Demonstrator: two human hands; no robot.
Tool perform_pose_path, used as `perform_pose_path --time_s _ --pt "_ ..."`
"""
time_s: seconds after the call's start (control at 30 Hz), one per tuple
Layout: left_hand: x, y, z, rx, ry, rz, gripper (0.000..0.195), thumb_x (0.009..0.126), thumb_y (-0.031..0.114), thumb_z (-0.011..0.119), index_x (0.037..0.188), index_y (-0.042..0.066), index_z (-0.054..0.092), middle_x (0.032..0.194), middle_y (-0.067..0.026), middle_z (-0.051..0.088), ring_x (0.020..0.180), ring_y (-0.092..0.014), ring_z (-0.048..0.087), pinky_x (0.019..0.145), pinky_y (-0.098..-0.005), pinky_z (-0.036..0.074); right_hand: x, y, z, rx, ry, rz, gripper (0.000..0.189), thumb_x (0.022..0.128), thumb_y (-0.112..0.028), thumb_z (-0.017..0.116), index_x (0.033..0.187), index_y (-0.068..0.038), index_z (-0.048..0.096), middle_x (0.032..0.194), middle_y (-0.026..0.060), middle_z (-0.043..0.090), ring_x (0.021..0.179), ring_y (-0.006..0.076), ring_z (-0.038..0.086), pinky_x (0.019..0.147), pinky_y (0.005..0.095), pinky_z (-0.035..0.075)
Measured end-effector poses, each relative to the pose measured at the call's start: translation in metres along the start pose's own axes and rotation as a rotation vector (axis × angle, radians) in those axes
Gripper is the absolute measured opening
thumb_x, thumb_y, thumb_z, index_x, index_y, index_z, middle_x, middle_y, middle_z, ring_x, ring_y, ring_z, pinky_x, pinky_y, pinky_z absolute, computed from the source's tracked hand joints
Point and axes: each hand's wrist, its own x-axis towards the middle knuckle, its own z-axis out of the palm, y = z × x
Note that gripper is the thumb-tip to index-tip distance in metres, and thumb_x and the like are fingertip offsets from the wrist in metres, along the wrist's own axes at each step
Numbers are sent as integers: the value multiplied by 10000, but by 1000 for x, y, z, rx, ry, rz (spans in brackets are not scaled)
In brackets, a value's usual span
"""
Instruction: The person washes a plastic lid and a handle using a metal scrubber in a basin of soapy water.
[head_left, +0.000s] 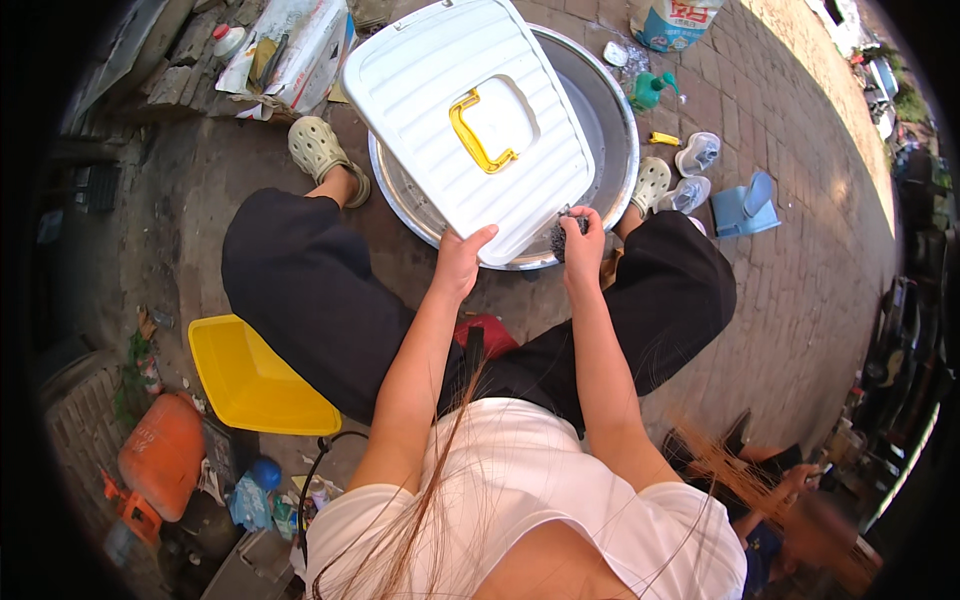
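Note:
A ribbed white plastic lid (420, 97) with a yellow handle (472, 139) is tilted over a large round metal basin (619, 142). Its near left corner is gripped by my left hand (459, 262), thumb on top. My right hand (583, 251) pinches a dark scouring pad (559, 238) beside the lid's near right edge. Part of the basin's inside is hidden under the lid. Between my knees and behind the basin's near rim lies something red (491, 335), partly covered by my clothing.
A yellow plastic tub (247, 375) stands by my left leg. Right of the basin are a green pump bottle (649, 90), a blue plastic container (742, 210), clear shoe-shaped items (684, 195) and a bag (671, 22). An orange gas cylinder (161, 457) lies lower left; another person (795, 517) is lower right.

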Motion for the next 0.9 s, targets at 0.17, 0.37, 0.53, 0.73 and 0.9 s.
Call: perform_pose_path --time_s 0.17,0.37,0.53,0.73,0.9 --pt "-1 5 0 9 -25 -2 509 832 -32 648 1321 -1 511 1265 -81 593 1158 -188 563 992 -329 443 -3 -46 16 -190 -222 -314 236 843 -8 590 1078 -22 606 965 34 615 849 97 563 776 238 463" --pt "-5 16 3 203 -34 -51 500 826 -16 664 1306 -10 525 1239 -82 615 1129 -177 585 979 -316 450 4 -84 44 -366 -610 -607 508 761 -46 596 1261 1 518 1222 150 616 1083 272 603 951 323 454" --pt "-8 13 -1 210 -51 -59 487 820 -23 667 1289 -15 538 1240 -88 616 1138 -183 583 981 -321 450 16 -88 47 -444 -657 -379 450 755 -84 652 1192 -16 569 1048 111 632 981 199 611 881 302 474" --pt "-5 10 -6 113 -128 -85 512 818 -41 663 1309 3 525 1255 -84 607 1143 -194 582 993 -340 448 33 -98 24 -307 -729 -147 238 799 -114 692 1022 -44 649 856 10 619 778 73 554 731 235 465" --pt "-4 15 -7 29 -131 -34 525 825 -38 667 1325 24 521 1268 -73 601 1156 -193 574 1014 -340 436 49 -100 13 -233 -153 -241 310 835 -85 675 1106 -41 531 934 22 534 813 87 532 706 224 467"
